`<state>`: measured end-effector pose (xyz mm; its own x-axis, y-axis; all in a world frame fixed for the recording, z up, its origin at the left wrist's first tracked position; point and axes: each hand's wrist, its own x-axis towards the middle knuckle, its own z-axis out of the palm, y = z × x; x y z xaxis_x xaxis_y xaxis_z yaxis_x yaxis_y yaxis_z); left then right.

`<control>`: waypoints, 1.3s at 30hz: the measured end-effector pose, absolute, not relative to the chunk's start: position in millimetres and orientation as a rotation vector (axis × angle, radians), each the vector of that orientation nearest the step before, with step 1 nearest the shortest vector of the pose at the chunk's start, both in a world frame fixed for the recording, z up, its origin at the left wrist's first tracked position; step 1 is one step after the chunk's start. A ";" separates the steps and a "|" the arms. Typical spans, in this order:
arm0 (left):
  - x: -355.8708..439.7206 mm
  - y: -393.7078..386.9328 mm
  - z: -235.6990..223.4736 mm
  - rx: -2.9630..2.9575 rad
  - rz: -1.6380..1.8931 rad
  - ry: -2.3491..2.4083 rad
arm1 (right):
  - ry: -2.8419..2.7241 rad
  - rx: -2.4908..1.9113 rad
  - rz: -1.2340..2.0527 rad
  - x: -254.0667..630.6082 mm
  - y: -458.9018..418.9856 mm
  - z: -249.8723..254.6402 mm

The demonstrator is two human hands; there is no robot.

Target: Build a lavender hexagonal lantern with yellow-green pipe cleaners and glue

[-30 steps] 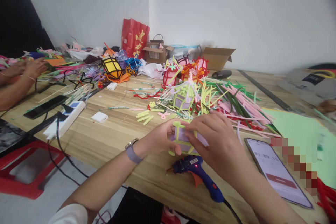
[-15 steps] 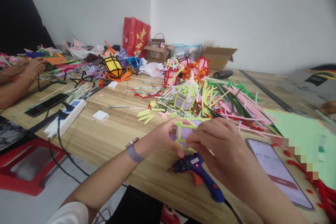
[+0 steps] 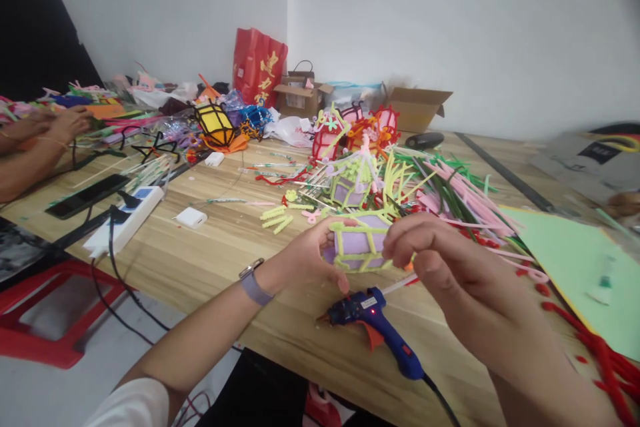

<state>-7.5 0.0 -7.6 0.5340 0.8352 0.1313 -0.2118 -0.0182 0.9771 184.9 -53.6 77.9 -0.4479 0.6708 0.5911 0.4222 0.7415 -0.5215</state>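
My left hand (image 3: 317,250) is closed around the left end of a lilac paper lantern (image 3: 355,243) framed in yellow-green pipe cleaner, lying on its side above the table. At the lantern's right end is my right hand (image 3: 445,273), its fingers bent and thumb apart; the fingertips overlap that end, and whether they touch it I cannot tell. Below the lantern a blue hot glue gun (image 3: 380,327) with a lit red light rests on the table, nozzle to the left. Behind stands another lilac and yellow-green lantern (image 3: 347,190).
Pink, green and red pipe cleaners (image 3: 465,190) pile up behind my right hand. A green sheet (image 3: 560,253) lies at the right. To the left are a power strip (image 3: 127,220), a white adapter (image 3: 191,217) and a co-worker's hands (image 3: 65,127). Cardboard boxes (image 3: 415,110) stand along the wall.
My right hand has shifted right and its fingers have loosened from the lantern's middle, uncovering more of its side. My right arm now hides the phone. The left hand keeps its hold.
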 end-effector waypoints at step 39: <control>-10.0 -5.0 -1.8 1.875 0.969 0.909 | -2.355 -0.983 0.915 189.5 -64.9 83.0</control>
